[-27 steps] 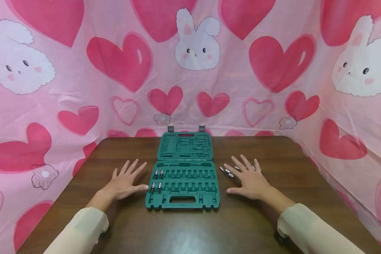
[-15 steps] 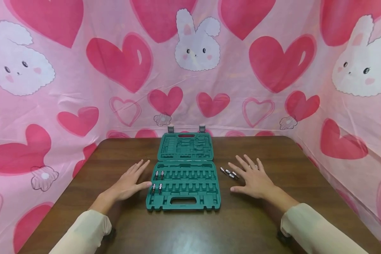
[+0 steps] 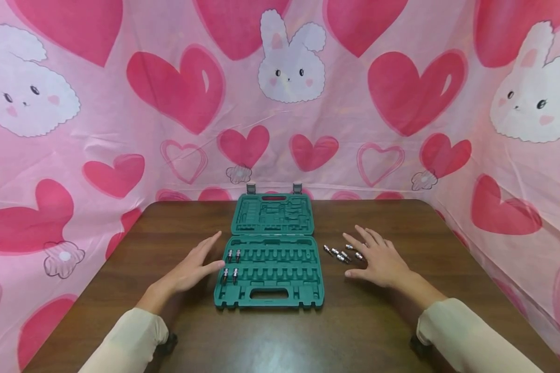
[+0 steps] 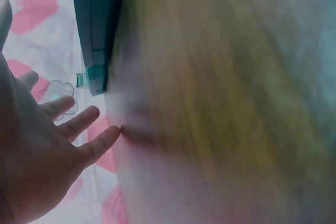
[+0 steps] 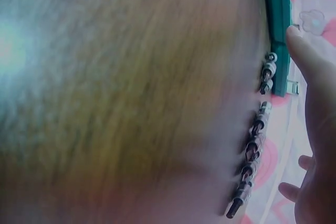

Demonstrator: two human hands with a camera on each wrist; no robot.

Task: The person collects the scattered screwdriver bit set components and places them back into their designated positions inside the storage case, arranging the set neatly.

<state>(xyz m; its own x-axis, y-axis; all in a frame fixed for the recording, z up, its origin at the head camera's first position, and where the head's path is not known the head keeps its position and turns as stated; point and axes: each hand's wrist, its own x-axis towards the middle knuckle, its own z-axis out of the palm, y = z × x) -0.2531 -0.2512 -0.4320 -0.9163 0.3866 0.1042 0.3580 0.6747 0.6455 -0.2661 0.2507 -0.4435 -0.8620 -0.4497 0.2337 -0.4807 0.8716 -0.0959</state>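
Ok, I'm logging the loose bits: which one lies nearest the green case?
The leftmost loose bit in the head view, just right of the green case; the other visible loose bits all lie farther right, toward the right hand.

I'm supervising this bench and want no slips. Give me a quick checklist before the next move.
1. Green case open: ok.
2. Left hand free: ok, holding nothing.
3. Right hand free: ok, holding nothing, near the loose bits.
4. Every bit seated: not ok; four seated bits in the case, others on the table.
5. Left thumb clear of the case: cannot tell.
6. Loose-bit count: cannot tell; the right hand may hide some.
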